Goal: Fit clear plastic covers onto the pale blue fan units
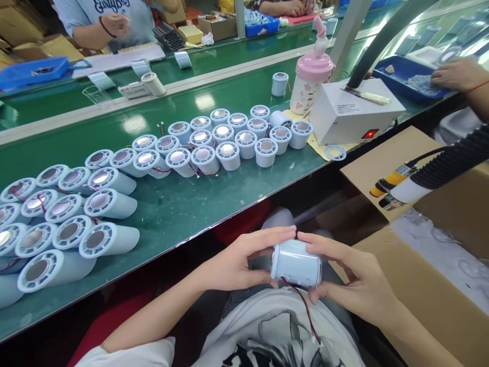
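Observation:
A light-blue cylindrical motor unit (297,262) lies on its side above my lap, with thin red and dark wires hanging from its lower left edge. My left hand (252,257) grips its left end, thumb below and fingers on top. Around the right end, my right hand (347,267) has its fingers on top and its thumb underneath. Both sets of fingertips nearly meet over the top. On the green bench to the left stand many similar light-blue motor units (229,155), most with a round silver disc on top; some show loose wires.
A white box with a lit red switch (359,109) stands by a pink-lidded bottle (311,76). A pale-blue ring (335,152) lies near the edge. Right of me are an open cardboard box (412,275) and a black hose (451,158). Co-workers' hands (458,74) are visible.

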Demonstrator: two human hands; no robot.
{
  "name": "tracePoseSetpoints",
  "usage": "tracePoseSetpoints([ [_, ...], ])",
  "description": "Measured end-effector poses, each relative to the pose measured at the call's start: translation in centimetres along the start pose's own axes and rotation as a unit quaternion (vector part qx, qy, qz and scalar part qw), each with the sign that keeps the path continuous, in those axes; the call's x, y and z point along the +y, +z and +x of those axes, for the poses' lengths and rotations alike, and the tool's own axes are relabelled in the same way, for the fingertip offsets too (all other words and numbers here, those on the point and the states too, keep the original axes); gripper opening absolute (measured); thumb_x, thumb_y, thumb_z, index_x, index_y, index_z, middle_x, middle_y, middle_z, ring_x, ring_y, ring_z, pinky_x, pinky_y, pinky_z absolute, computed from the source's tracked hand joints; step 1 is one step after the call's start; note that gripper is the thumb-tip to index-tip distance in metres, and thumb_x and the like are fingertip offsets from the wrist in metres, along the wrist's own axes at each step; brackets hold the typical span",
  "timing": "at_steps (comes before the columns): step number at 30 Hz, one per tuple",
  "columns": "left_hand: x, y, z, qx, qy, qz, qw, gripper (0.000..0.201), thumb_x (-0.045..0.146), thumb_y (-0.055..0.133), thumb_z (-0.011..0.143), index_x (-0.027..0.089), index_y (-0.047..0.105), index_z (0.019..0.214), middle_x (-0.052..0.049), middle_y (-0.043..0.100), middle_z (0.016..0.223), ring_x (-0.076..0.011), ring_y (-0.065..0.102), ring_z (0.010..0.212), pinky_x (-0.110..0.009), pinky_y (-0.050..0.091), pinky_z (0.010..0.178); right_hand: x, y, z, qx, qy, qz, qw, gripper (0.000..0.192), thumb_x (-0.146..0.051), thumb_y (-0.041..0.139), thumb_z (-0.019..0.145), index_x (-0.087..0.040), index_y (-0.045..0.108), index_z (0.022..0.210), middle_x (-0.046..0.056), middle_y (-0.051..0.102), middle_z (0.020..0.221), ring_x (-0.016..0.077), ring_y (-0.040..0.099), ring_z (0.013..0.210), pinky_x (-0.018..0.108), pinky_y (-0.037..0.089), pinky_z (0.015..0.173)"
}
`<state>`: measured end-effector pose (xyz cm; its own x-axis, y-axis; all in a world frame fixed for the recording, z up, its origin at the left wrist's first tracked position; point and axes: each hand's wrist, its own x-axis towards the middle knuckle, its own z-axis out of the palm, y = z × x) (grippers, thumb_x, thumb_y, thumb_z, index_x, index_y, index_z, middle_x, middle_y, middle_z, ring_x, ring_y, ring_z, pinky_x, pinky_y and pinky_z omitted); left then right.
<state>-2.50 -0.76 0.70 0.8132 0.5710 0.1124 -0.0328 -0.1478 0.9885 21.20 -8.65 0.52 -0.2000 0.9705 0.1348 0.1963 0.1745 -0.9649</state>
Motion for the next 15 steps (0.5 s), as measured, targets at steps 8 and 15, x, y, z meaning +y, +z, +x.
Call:
tracePoseSetpoints([
  [8, 0.0, 0.2, 0.6, 0.013, -0.004, 0.045, 0.999, 0.076, 0.021, 0.083, 0.065, 0.033, 0.052, 0.133, -0.008, 0.054, 0.137, -0.0273, 0.050, 0.128, -0.040, 0.045, 0.104, 0.8, 0.6, 1.2, -0.051, 0.264, 0.317, 0.909, 0.048, -0.060, 0.069, 0.077, -0.020, 0.055, 0.100, 0.001, 0.065, 0.082, 0.0138, 0.067, 0.063, 0.022, 0.057, 0.053],
  [15, 1.2, -0.4, 0.4, 0.040, -0.168, -0.035, 0.984, 0.054, 0.033, 0.073, 0.075, 0.028, 0.053, 0.125, -0.006, 0.062, 0.117, -0.0209, 0.064, 0.099, -0.029, 0.054, 0.085, 2.5, 0.5, 1.6, -0.036, 0.273, 0.235, 0.932, 0.057, -0.070, 0.047, 0.086, -0.017, 0.058, 0.102, 0.007, 0.068, 0.080, 0.0181, 0.068, 0.062, 0.024, 0.052, 0.046],
])
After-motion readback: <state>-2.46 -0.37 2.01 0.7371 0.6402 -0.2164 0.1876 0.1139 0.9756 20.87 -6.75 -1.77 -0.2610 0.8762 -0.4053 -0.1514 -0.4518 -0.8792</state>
